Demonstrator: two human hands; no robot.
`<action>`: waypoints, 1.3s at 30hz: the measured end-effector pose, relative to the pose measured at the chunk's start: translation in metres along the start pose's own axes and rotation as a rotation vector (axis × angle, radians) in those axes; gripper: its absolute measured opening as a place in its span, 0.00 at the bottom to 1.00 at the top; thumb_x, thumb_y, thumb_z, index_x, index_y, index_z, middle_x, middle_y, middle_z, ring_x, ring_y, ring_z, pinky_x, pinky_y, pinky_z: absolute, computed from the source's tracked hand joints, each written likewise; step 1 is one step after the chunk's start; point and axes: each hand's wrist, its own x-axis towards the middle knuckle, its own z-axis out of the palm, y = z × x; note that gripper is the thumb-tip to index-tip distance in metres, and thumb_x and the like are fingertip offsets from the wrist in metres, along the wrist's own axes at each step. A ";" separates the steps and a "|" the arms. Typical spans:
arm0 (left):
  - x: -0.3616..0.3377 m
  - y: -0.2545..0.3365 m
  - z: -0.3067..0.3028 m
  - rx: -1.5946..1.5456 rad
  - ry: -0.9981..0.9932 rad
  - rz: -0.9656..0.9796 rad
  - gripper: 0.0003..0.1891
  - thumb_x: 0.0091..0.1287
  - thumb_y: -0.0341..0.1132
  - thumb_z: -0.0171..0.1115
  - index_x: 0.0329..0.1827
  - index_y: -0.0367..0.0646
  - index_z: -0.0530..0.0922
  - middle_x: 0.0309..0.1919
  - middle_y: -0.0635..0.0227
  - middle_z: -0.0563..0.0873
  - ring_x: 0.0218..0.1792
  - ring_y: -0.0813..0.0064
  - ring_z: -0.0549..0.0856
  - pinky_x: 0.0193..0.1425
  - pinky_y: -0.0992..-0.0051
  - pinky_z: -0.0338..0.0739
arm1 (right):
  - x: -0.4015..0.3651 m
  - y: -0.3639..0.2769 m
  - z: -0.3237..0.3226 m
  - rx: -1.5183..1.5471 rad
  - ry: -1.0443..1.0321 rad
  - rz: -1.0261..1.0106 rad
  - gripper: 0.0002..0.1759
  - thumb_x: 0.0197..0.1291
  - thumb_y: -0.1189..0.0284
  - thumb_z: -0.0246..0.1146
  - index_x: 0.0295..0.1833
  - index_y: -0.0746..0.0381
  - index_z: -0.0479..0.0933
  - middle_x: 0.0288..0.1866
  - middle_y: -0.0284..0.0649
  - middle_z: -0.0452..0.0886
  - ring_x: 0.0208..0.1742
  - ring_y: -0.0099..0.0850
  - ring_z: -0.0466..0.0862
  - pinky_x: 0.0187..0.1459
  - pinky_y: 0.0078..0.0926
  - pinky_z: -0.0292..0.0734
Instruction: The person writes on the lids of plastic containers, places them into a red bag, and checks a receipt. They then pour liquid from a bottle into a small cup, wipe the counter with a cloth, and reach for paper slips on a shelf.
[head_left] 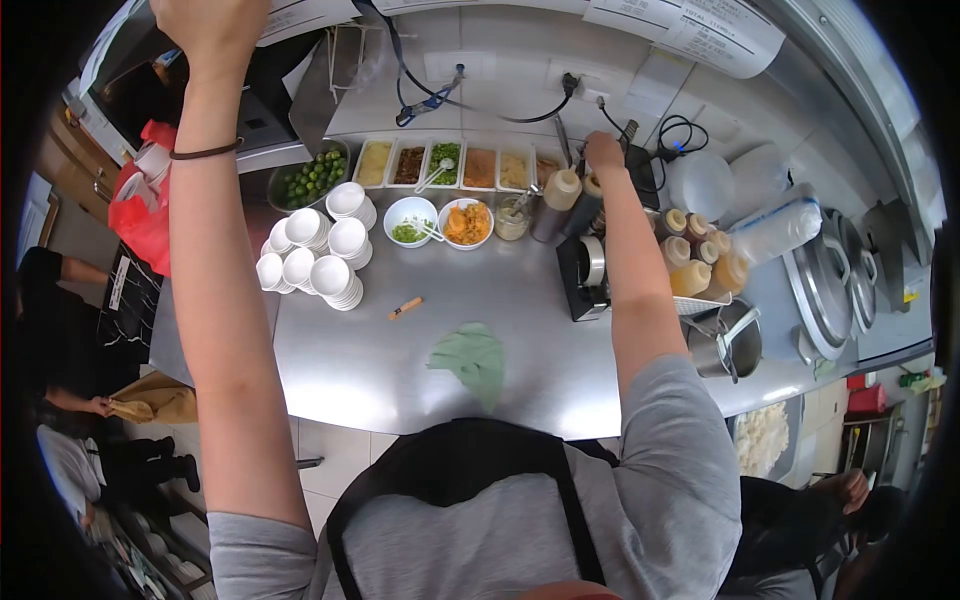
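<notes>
My left hand is raised at the upper left by the paper slips on the rail; its fingers are cut off by the frame's top edge. Stretched toward the back of the counter, my right hand looks closed, but what it may grip is hidden. Close to it stand a brown sauce bottle and a dark bottle. Below that forearm sits a black holder with a round metal piece. A green cloth and a small brown-wrapped stick lie on the steel counter.
Stacked white cups, a bowl of limes, topping trays and two food bowls line the left and back. Squeeze bottles, a metal pot and lids stand right. Other people are at both sides.
</notes>
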 end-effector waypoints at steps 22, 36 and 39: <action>0.002 0.004 -0.001 0.026 0.034 0.012 0.15 0.59 0.44 0.57 0.30 0.39 0.74 0.25 0.64 0.75 0.30 0.65 0.74 0.37 0.70 0.65 | -0.004 -0.002 -0.013 0.007 -0.168 0.127 0.12 0.50 0.73 0.57 0.41 0.65 0.78 0.46 0.52 0.79 0.49 0.47 0.79 0.47 0.38 0.76; 0.008 0.003 -0.008 0.013 0.032 0.006 0.18 0.55 0.50 0.58 0.30 0.41 0.73 0.25 0.64 0.73 0.32 0.63 0.73 0.39 0.68 0.62 | -0.016 -0.052 -0.064 -0.018 -0.163 0.073 0.22 0.45 0.57 0.67 0.40 0.63 0.79 0.44 0.47 0.80 0.48 0.42 0.79 0.47 0.38 0.75; 0.009 0.004 -0.010 -0.002 0.018 -0.014 0.18 0.55 0.49 0.58 0.30 0.41 0.73 0.25 0.65 0.73 0.32 0.63 0.73 0.40 0.68 0.62 | -0.043 -0.066 -0.076 0.070 -0.033 -0.052 0.18 0.47 0.58 0.65 0.38 0.61 0.80 0.41 0.48 0.81 0.45 0.43 0.80 0.45 0.38 0.75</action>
